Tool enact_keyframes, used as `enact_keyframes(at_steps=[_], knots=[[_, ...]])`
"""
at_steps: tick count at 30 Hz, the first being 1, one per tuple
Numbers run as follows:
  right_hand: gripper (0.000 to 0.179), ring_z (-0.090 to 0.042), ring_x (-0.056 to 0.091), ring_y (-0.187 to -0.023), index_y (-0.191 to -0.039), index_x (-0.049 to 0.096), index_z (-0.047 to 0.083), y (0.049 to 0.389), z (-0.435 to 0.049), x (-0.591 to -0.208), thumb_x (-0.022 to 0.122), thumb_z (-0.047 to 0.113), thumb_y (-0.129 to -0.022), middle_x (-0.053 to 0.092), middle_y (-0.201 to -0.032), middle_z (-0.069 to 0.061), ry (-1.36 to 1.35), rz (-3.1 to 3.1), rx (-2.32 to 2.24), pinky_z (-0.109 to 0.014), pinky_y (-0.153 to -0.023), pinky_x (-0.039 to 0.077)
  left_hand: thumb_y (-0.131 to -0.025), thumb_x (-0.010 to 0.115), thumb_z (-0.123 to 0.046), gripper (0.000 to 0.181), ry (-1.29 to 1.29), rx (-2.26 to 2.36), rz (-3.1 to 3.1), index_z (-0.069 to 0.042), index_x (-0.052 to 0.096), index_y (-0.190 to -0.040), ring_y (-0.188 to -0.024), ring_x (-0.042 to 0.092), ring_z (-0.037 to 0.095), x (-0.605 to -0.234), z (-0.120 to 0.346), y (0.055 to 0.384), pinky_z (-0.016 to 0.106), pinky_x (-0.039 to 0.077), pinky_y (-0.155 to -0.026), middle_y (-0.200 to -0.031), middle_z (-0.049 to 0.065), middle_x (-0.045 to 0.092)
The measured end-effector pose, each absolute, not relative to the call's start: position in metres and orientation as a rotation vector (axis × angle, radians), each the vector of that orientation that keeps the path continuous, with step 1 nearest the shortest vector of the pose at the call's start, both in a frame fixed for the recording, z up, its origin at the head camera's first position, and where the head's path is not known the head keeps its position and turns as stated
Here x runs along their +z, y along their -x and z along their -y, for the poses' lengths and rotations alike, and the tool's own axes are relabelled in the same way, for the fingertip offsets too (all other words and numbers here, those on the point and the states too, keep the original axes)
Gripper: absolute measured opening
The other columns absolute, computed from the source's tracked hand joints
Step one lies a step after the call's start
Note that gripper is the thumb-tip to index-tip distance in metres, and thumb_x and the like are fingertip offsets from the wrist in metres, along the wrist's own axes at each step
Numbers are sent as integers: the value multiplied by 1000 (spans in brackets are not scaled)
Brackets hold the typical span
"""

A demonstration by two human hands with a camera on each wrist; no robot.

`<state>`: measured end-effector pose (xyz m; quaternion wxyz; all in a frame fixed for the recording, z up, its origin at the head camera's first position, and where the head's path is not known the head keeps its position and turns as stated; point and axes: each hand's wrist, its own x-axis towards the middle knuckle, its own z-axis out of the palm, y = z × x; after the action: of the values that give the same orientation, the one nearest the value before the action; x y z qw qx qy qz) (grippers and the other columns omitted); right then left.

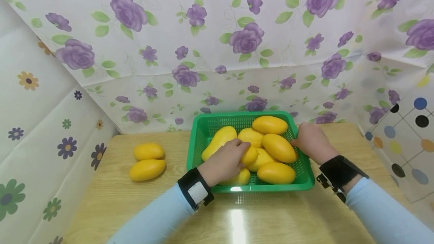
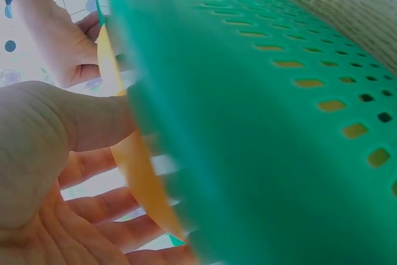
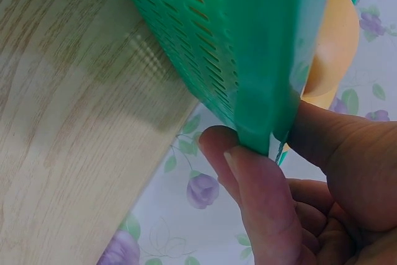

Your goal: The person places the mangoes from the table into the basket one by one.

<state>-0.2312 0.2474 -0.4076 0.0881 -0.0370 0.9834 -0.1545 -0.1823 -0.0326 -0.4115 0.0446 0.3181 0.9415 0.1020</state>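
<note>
A green plastic basket holds several yellow mangoes. My left hand reaches over its near side and grips one mango among the others; in the left wrist view the thumb and fingers of that hand spread around a yellow mango, partly hidden behind the basket wall. At the basket's right side, my right hand holds the rim. Seen from the right wrist, the hand pinches the green rim between thumb and fingers.
Two mangoes lie side by side on the wooden table, left of the basket. A wall covering with purple flowers rises behind the table, with patterned coverings at both sides.
</note>
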Motion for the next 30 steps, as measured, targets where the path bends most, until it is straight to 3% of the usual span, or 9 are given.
enact_keyframes(at_steps=[17, 30], knots=[[28, -17, 50, -45, -62, 54, 4, 230, -247, -407, 69, 19, -80, 44, -52, -3, 106, -2915, -482, -24, -43, 41, -88, 64, -29, 58, -900, 377, -2876, -15, 41, -140, -129, 45, 22, -394, 44, 184, 37, 39, -107, -140, 7, 46], [28, -17, 49, -45, -61, 53, 5, 231, -247, -407, 69, 18, -80, 42, -51, -2, 105, -2913, -489, -24, -43, 41, -85, 68, -25, 64, -804, 643, -3100, -11, 39, -141, -129, 41, 30, -356, 104, 196, 47, 33, -109, -141, 11, 44]])
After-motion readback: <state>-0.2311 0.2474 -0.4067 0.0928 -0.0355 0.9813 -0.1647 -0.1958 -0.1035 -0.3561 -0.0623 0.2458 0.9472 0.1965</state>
